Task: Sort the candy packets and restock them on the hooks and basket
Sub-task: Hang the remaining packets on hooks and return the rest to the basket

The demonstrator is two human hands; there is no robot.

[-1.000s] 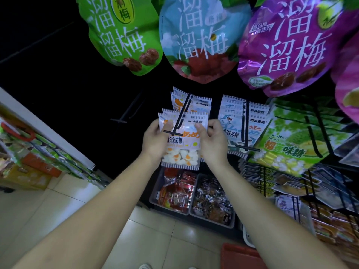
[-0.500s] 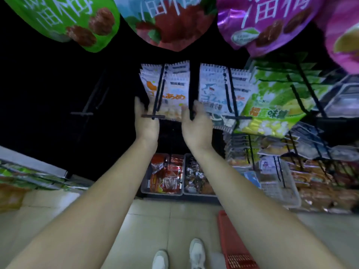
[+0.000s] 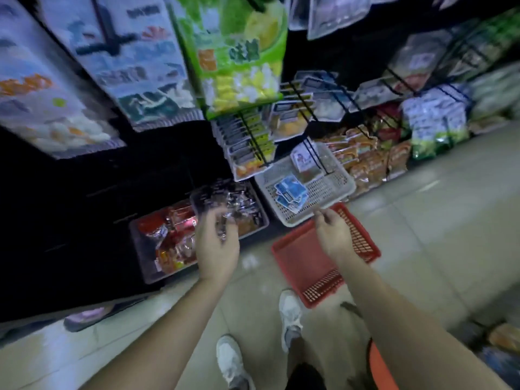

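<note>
My left hand [image 3: 218, 246] hovers low over the front edge of two grey bins, its fingers loosely curled and holding nothing. My right hand [image 3: 333, 235] hangs above the red basket [image 3: 298, 263] on the floor, also without a packet. The white gummy packets [image 3: 50, 108] hang on their hook at the upper left, blurred, with a second row of white packets [image 3: 135, 66] beside them. A white basket [image 3: 346, 181] behind the red one holds a few blue packets [image 3: 289, 192].
One grey bin [image 3: 146, 266] holds red-wrapped candy, the other dark-wrapped candy [image 3: 239, 204]. A green durian candy bag [image 3: 239, 57] hangs above. Hooks of small packets [image 3: 247, 142] and orange bags [image 3: 365, 159] line the rack. My white shoes [image 3: 289, 313] stand on the tiled floor.
Both hands have left the white gummy packets on the hook and dropped down toward the floor. My view has tilted down and right, bringing the red and white baskets into sight.
</note>
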